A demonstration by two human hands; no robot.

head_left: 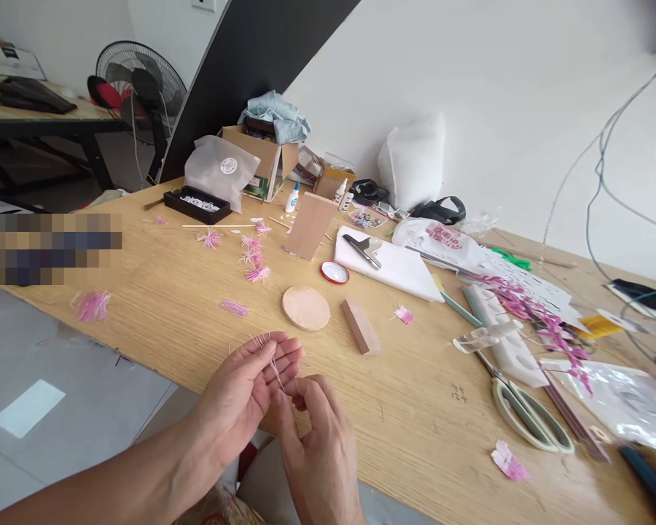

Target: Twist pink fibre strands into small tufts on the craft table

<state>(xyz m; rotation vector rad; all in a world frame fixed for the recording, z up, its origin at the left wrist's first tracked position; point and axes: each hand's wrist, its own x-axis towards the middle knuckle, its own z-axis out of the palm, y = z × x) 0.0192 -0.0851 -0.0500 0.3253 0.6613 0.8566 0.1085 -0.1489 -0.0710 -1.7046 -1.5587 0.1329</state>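
Above the table's near edge, my left hand (251,379) lies palm up, its thumb pressing several thin pale strands (275,370) against the fingers. My right hand (320,434) pinches the lower end of these strands between thumb and forefinger. What the strands are made of is too fine to make out. Just beyond the hands lie a bundle of pink strands (235,308), a round wooden disc (306,308) and a rectangular wooden block (359,328). Fluffy pink tufts (252,251) are scattered farther back, with another tuft (92,306) toward the left edge.
Scissors (530,419) rest at the right, near a pink petal piece (508,461) and a string of pink blossoms (552,324). An upright wooden board (310,226), a red-rimmed lid (334,273) and a metal clip (362,250) on white sheets stand or lie behind. A black tray (197,204) is at back left.
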